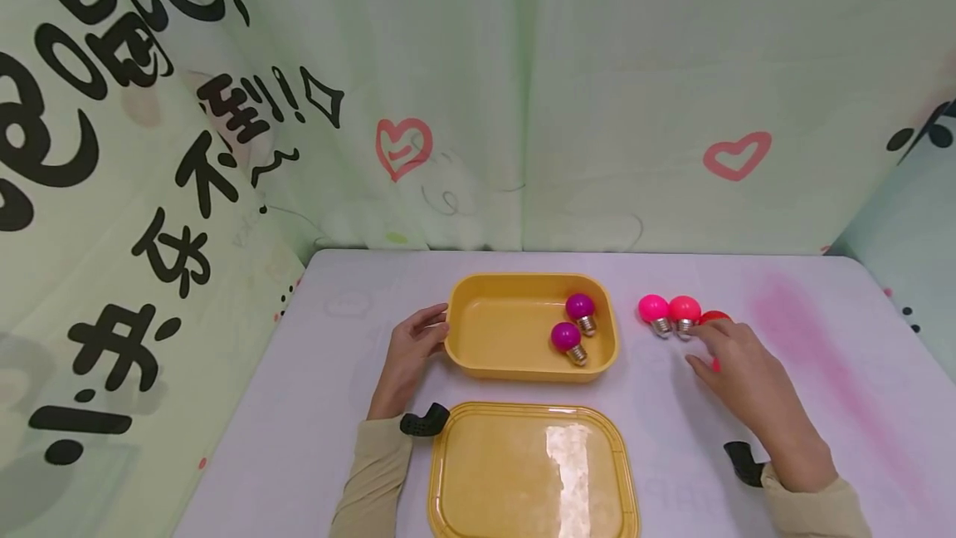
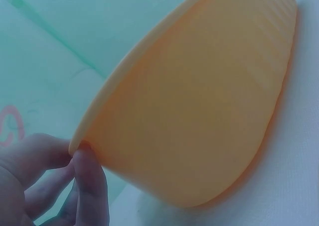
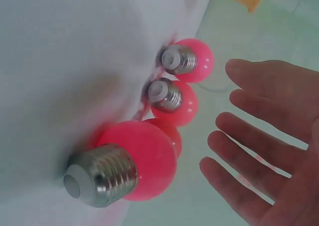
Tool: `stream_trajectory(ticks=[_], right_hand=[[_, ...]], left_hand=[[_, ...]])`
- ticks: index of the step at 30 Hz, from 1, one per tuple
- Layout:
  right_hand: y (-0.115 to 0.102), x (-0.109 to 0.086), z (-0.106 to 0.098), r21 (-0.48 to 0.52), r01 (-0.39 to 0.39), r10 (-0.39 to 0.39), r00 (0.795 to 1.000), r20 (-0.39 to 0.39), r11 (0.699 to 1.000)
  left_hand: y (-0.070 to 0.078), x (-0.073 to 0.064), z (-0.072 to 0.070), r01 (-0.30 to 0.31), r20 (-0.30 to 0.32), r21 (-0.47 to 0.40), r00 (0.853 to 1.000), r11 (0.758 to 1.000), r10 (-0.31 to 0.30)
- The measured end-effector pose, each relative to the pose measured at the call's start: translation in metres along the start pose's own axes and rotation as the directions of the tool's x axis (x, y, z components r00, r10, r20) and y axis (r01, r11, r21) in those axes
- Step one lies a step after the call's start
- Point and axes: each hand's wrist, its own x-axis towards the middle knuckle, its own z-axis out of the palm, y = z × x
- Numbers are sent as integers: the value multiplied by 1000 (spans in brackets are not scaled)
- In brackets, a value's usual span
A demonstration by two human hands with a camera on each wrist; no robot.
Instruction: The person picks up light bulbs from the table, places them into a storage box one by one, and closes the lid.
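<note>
Right hand (image 1: 747,380) flat and open over the bench (image 1: 821,339), fingers (image 3: 259,151) spread, holding nothing. Pink bulbs (image 1: 670,314) lie just beyond the fingertips, far-left of them, in a left-right row, screw bases pointing near. Left hand (image 1: 411,351) pinches the left rim of the tray (image 1: 478,355), well apart from the bulbs, so the right hand is nearer.

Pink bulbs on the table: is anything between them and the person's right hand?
Nothing visible. The right hand is open beside the pink bulbs, with only bare table around them.
</note>
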Motion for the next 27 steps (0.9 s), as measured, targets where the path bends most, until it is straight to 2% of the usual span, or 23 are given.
stream_trajectory(ticks=[6, 23, 27], right_hand=[[8, -3, 3, -12, -78, 78, 994, 82, 997], [24, -10, 2, -31, -100, 103, 987, 120, 994], [25, -11, 1, -28, -135, 137, 978, 155, 990]], left_hand=[[0, -2, -1, -13, 6, 3, 1000, 1000, 13], [0, -2, -1, -20, 20, -2, 1000, 1000, 20], [-1, -2, -1, -14, 25, -10, 1000, 1000, 15]])
